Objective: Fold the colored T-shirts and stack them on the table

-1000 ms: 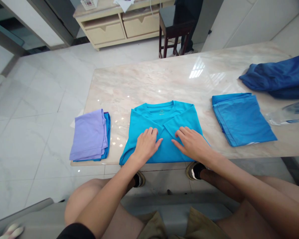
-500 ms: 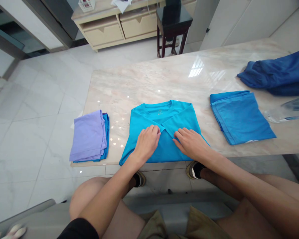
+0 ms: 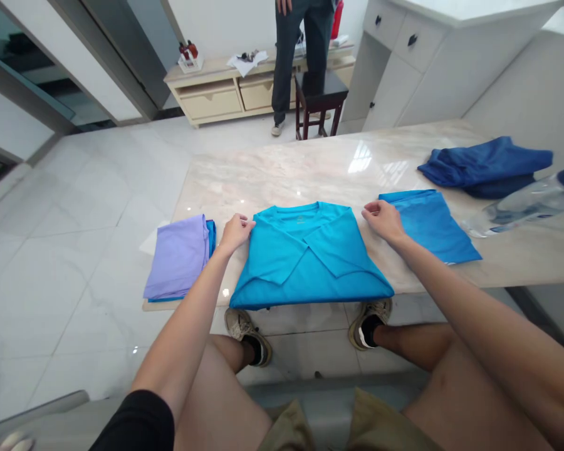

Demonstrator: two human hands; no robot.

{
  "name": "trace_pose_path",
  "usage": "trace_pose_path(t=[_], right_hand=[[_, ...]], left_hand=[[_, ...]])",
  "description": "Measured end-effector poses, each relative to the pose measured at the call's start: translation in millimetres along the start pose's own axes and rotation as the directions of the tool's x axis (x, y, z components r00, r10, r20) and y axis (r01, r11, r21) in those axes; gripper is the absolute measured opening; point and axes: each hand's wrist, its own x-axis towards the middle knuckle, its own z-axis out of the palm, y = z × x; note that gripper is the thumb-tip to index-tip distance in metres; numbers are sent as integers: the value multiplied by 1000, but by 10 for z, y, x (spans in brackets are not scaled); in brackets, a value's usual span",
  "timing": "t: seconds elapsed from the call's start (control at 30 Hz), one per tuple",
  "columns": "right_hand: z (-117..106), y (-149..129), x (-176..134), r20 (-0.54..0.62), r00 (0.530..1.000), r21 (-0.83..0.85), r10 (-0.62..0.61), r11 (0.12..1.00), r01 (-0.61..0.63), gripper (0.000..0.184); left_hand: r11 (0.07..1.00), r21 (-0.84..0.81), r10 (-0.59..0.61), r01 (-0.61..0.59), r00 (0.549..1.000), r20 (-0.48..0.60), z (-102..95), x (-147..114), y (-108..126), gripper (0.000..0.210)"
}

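A turquoise T-shirt (image 3: 310, 263) lies face up in front of me, both sleeves folded inward so that their ends meet at the middle of the chest. Its collar faces away and its lower part reaches the table's near edge. My left hand (image 3: 236, 233) is beside the shirt's upper left edge, fingers loosely bent and holding nothing. On the other side my right hand (image 3: 383, 220), also loosely open, hovers between the shirt and a folded blue garment (image 3: 437, 225). A lavender folded garment (image 3: 176, 257) rests on a blue one at the left.
Crumpled dark blue cloth (image 3: 489, 166) and a clear plastic bottle (image 3: 529, 203) lie at the right of the marble-look table (image 3: 272, 172). Beyond the table are a dark stool (image 3: 320, 91), a low cabinet (image 3: 211, 103) and a standing person (image 3: 289, 62).
My hands have moved apart from the shirt's middle, one to each side, leaving the sleeves folded in. The view has tilted up, bringing a standing person into sight.
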Motion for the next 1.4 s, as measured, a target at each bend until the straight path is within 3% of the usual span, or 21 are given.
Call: trace_pose_path(t=[0.13, 0.23, 0.33, 0.43, 0.5, 0.7, 0.9, 1.0, 1.13, 1.27, 1.4], right_hand=[[13, -48, 127, 104, 984, 53, 145, 987, -151, 21], [-5, -145, 188, 213, 965, 30, 156, 986, -166, 18], [-18, -238, 269, 323, 930, -3, 177, 982, -186, 29], [11, -290, 372, 405, 896, -60, 182, 983, -173, 38], [59, -300, 454, 411, 900, -71, 148, 989, -130, 39], [321, -373, 823, 242, 964, -59, 111, 993, -100, 26], [483, -804, 1332, 63, 991, 101, 117, 987, -123, 21], [420, -1129, 1504, 7, 998, 133, 60, 989, -60, 17], [229, -1489, 1557, -73, 993, 179, -93, 978, 105, 34], [-81, -1613, 1396, -180, 949, 207, -257, 934, 292, 28], [-518, -1426, 913, -225, 870, 178, -439, 859, 479, 18]], left_hand=[[997, -71, -18, 25, 996, 92, 58, 164, 5, 29], [993, -114, -10, 28, 987, 162, 90, 232, 51, 37], [989, -146, 7, 26, 974, 225, 91, 302, 88, 40], [985, -174, 38, 3, 972, 231, 86, 396, 85, 40], [982, -188, 55, -16, 978, 203, 86, 475, 57, 39], [986, -166, 49, -35, 995, 84, 109, 867, 12, 35], [988, -125, 74, -90, 989, -131, 9, 1525, 272, 19], [978, -139, 122, -156, 966, -228, -113, 1851, 445, 16], [927, -95, 309, -362, 883, -355, -325, 2120, 635, 30], [894, -3, 400, -448, 802, -444, -600, 1965, 751, 35], [795, -19, 525, -606, 703, -480, -845, 1268, 701, 43]])
